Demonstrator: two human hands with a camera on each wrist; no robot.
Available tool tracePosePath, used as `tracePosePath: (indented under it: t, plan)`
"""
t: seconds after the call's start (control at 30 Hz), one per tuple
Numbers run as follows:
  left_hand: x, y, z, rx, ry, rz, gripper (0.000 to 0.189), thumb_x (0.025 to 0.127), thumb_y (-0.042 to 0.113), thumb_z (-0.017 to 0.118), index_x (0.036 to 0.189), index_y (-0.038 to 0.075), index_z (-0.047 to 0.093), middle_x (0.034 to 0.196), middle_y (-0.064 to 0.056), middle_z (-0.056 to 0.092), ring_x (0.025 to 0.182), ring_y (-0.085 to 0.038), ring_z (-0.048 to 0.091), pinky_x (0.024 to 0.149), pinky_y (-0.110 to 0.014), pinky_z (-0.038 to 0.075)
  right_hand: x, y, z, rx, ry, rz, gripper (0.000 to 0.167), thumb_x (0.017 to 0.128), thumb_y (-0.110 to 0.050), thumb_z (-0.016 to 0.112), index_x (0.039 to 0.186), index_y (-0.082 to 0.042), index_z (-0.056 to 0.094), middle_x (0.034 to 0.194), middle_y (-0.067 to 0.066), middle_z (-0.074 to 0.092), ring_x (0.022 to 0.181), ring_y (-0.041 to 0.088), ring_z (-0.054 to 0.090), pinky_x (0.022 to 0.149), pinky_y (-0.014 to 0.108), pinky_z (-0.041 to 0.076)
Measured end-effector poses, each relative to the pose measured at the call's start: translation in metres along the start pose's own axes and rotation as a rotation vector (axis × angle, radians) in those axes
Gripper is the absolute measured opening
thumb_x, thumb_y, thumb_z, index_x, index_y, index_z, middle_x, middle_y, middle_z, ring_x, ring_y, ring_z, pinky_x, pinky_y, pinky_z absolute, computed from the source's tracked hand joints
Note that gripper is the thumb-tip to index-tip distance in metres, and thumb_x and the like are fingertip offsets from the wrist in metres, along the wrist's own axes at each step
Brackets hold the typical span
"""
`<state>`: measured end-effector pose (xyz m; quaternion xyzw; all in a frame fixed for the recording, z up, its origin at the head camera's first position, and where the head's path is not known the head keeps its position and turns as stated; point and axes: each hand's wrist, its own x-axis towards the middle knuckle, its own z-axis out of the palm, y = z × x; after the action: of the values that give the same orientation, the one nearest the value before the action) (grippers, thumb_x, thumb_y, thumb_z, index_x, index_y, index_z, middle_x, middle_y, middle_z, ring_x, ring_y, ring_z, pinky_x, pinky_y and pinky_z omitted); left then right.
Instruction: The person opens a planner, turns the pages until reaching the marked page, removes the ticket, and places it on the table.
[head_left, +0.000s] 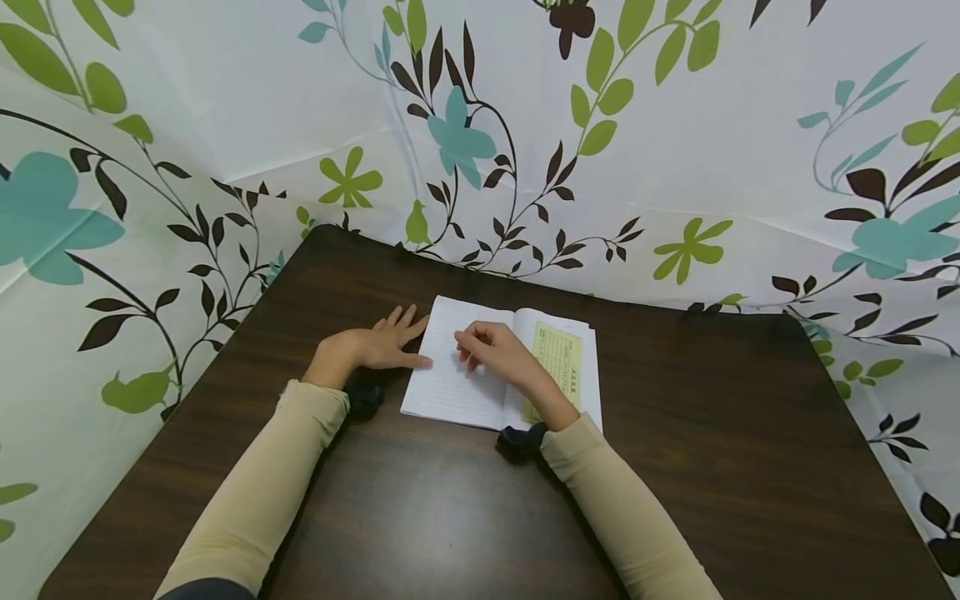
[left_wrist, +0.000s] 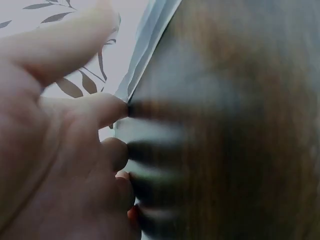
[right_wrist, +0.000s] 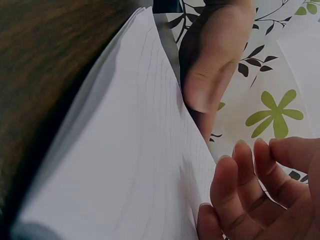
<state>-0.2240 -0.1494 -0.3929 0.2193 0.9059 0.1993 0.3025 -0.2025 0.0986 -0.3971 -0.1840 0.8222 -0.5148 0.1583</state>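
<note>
An open notebook (head_left: 457,387) with lined white pages lies on the dark table. My left hand (head_left: 386,342) rests at its left side, fingers spread over the tabletop and thumb at the page's edge. Above the left page is my right hand (head_left: 491,350), its fingers loosely bent and thumb tip close to the index fingertip. Nothing shows between those fingers in the right wrist view, where the lined page (right_wrist: 135,130) fills the middle. A yellow-green printed sheet (head_left: 555,358) lies on the right page, partly hidden by the right wrist.
The dark wooden table (head_left: 712,433) extends on all sides of the notebook. A white cloth (head_left: 247,92) with leaf and flower prints hangs behind the table and along its sides. Dark wrist-worn devices (head_left: 517,443) sit at both wrists.
</note>
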Motion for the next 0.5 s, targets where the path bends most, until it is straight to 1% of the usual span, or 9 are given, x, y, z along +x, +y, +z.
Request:
tracePosePath:
  t: [0.1, 0.2, 0.27, 0.37, 0.43, 0.5]
  plan:
    - [-0.001, -0.001, 0.001, 0.018, -0.001, -0.009, 0.097, 0.103, 0.052, 0.059, 0.168, 0.009, 0.000, 0.173, -0.024, -0.016, 0.160, -0.048, -0.016, 0.128, -0.068, -0.001, 0.001, 0.000, -0.002, -0.019, -0.008, -0.020, 0.034, 0.109, -0.027, 0.056, 0.098, 0.002, 0.068, 0.085, 0.006, 0.070, 0.070, 0.014, 0.067, 0.068, 0.025, 0.047]
    - [-0.003, 0.000, 0.001, 0.015, -0.006, -0.018, 0.099, 0.103, 0.050, 0.061, 0.168, 0.009, -0.001, 0.173, -0.024, -0.017, 0.160, -0.048, -0.016, 0.127, -0.069, 0.000, 0.001, -0.002, -0.007, -0.049, -0.017, -0.024, 0.032, 0.109, -0.026, 0.056, 0.101, 0.001, 0.070, 0.087, 0.007, 0.071, 0.071, 0.014, 0.068, 0.068, 0.025, 0.047]
    - [-0.003, -0.001, 0.001, 0.015, -0.006, -0.016, 0.099, 0.103, 0.050, 0.061, 0.168, 0.009, -0.001, 0.173, -0.024, -0.017, 0.160, -0.048, -0.016, 0.127, -0.070, 0.000, -0.001, -0.005, -0.015, -0.078, -0.021, -0.017, 0.031, 0.108, -0.026, 0.057, 0.104, 0.001, 0.071, 0.090, 0.009, 0.073, 0.073, 0.016, 0.070, 0.069, 0.026, 0.049]
    - [-0.004, 0.000, 0.001, 0.010, -0.008, -0.005, 0.099, 0.103, 0.049, 0.061, 0.168, 0.009, -0.002, 0.173, -0.024, -0.018, 0.160, -0.048, -0.017, 0.127, -0.069, -0.001, -0.008, -0.011, -0.037, -0.134, -0.011, 0.008, 0.032, 0.108, -0.026, 0.057, 0.112, 0.002, 0.071, 0.095, 0.013, 0.074, 0.076, 0.020, 0.072, 0.073, 0.032, 0.055]
    - [-0.004, 0.000, 0.000, 0.010, -0.008, 0.005, 0.099, 0.103, 0.048, 0.061, 0.168, 0.008, -0.002, 0.172, -0.025, -0.019, 0.159, -0.049, -0.017, 0.127, -0.070, -0.001, -0.015, -0.014, -0.058, -0.170, 0.028, 0.032, 0.033, 0.108, -0.026, 0.057, 0.117, 0.003, 0.071, 0.099, 0.016, 0.075, 0.079, 0.023, 0.072, 0.079, 0.040, 0.058]
    - [-0.003, 0.000, 0.000, 0.014, -0.011, 0.009, 0.099, 0.104, 0.047, 0.061, 0.168, 0.008, -0.003, 0.172, -0.024, -0.019, 0.159, -0.048, -0.018, 0.127, -0.069, -0.002, -0.024, -0.015, -0.080, -0.193, 0.087, 0.068, 0.036, 0.108, -0.027, 0.058, 0.121, 0.003, 0.070, 0.103, 0.020, 0.074, 0.083, 0.025, 0.072, 0.084, 0.047, 0.058]
